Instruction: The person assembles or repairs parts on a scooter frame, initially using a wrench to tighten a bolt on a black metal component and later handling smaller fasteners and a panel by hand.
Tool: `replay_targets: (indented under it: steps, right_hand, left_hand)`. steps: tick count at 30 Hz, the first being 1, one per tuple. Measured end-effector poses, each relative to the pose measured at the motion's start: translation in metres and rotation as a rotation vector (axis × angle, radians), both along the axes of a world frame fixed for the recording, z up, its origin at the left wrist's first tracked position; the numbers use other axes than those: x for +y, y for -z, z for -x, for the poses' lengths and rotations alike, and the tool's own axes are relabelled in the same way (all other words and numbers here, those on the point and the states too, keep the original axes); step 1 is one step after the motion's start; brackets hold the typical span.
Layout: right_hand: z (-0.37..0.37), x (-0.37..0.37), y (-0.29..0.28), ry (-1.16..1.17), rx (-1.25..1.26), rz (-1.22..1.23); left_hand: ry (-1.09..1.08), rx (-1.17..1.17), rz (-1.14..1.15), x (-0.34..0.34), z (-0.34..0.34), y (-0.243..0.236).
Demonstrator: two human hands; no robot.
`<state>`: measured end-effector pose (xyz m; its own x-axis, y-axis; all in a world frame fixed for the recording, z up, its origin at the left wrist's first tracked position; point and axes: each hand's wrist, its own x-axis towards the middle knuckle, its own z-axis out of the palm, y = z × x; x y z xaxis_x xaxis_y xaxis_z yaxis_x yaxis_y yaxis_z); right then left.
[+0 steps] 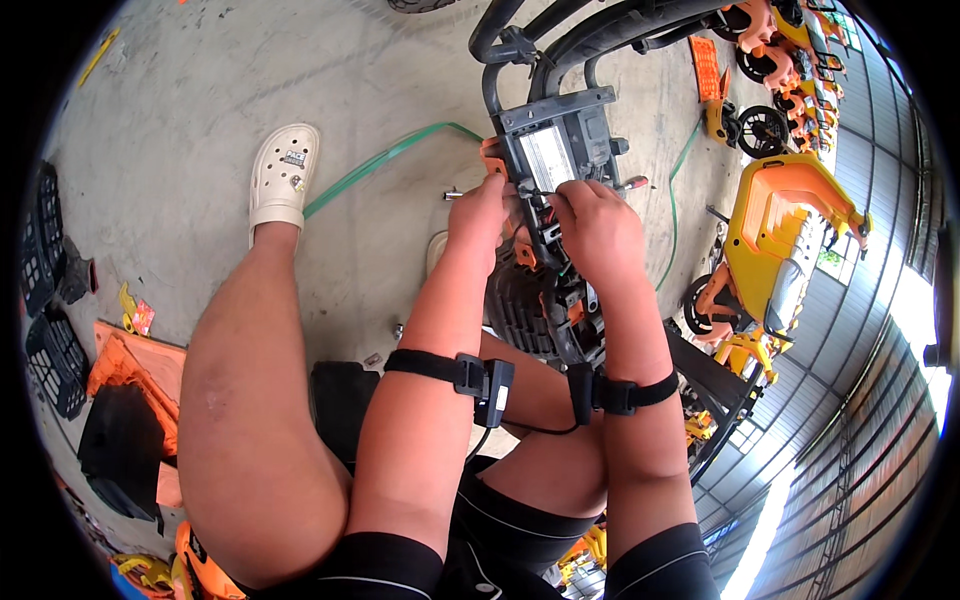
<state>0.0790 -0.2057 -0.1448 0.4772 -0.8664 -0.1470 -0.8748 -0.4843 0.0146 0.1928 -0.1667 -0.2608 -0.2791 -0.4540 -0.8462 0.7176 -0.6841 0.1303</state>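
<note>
A dark box-shaped unit (585, 135) with a white label on top sits in the black tubular frame (600, 45) of a partly stripped vehicle in front of me. At the unit's near left edge is my left hand (480, 215), its fingers closed beside an orange bracket. My right hand (602, 235) is closed at the near right edge, thumb and forefinger pinched together. Between the two hands runs a short dark strand, possibly a cable; what each hand grips is mostly hidden by the fingers. Loose wires and connectors (572, 305) show below the hands.
A green strap (385, 155) lies across the concrete floor. Yellow and orange vehicles (790, 240) stand along the right. Black crates (55, 360) and orange panels (130, 375) are at the left. A screwdriver-like tool (634, 183) with a red handle is beside the unit.
</note>
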Motion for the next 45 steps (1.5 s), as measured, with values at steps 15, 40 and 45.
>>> replay_targets:
  steps: [15,40,45]
  right_hand:
    - [-0.001,0.003,0.01,0.252,-0.195,-0.161]
    - [-0.012,0.002,0.005,0.117,0.04,-0.03]
    - [-0.022,0.003,0.0,0.148,0.153,-0.03]
  left_hand:
    - [0.006,-0.024,0.021,0.002,0.004,-0.002]
    - [-0.061,0.0,0.04,-0.001,0.009,-0.002]
    - [-0.07,-0.008,0.03,0.0,0.01,0.002]
